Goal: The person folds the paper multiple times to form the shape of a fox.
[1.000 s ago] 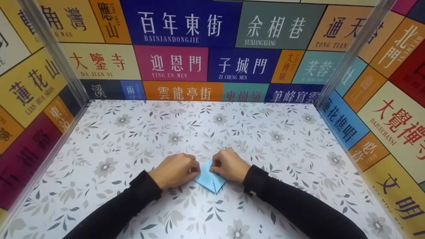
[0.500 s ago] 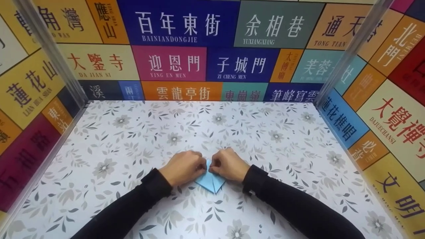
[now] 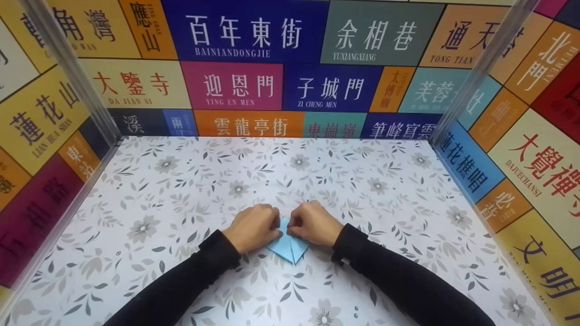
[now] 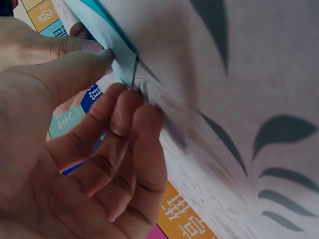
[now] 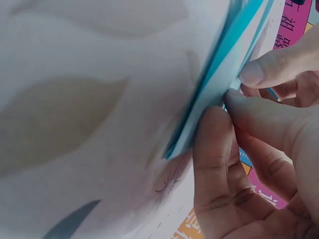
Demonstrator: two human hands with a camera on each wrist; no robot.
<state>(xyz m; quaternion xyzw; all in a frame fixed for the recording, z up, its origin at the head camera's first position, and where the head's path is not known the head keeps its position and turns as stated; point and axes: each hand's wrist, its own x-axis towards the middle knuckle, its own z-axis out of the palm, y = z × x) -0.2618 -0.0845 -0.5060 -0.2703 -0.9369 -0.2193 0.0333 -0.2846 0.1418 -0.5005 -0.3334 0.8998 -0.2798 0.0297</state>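
Observation:
A light-blue piece of folded paper (image 3: 288, 250) lies on the patterned tabletop, its pointed end toward me and a slit running up from that point. From the left side my left hand (image 3: 253, 227) pinches it; in the left wrist view the thumb lies on the paper (image 4: 124, 64) and the curled fingers are at its edge. My right hand (image 3: 316, 225) pinches the opposite side between thumb and index finger. Layered folds of the paper (image 5: 212, 92) show in the right wrist view. The hands hide its upper sides.
The white tabletop (image 3: 299, 181) carries a grey flower and leaf print. Behind it and on both sides rise panels (image 3: 235, 86) of coloured blocks with Chinese lettering. Clear strips (image 3: 480, 68) run along the panel corners.
My left hand has moved right and slightly up along the paper, closer to the right hand. The right hand and the paper stay nearly in place.

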